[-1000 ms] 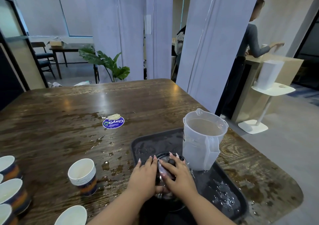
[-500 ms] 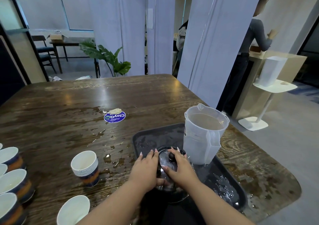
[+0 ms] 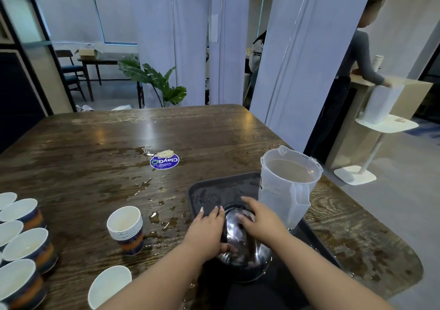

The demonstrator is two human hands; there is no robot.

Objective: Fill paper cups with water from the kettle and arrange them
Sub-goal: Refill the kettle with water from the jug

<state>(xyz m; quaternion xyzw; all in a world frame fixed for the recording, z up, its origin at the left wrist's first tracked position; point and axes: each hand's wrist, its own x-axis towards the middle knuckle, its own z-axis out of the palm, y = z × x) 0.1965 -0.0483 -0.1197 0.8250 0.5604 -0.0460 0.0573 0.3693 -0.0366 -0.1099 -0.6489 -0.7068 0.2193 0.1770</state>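
head view: your hands on the kettle (image 3: 240, 240)
left hand (image 3: 207, 231): fingers spread on its 9 o'clock side
right hand (image 3: 262, 221): curled over the lid

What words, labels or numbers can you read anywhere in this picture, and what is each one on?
"ClayGo": white letters on the round blue sticker stuck to the dark wooden table; it reads upside down from this view.
Smaller print beneath that word on the sticker: too small to read.
Blue and orange band on the stack of white paper cups: any print too blurred to read.
Translucent plastic pitcher: no readable marking.
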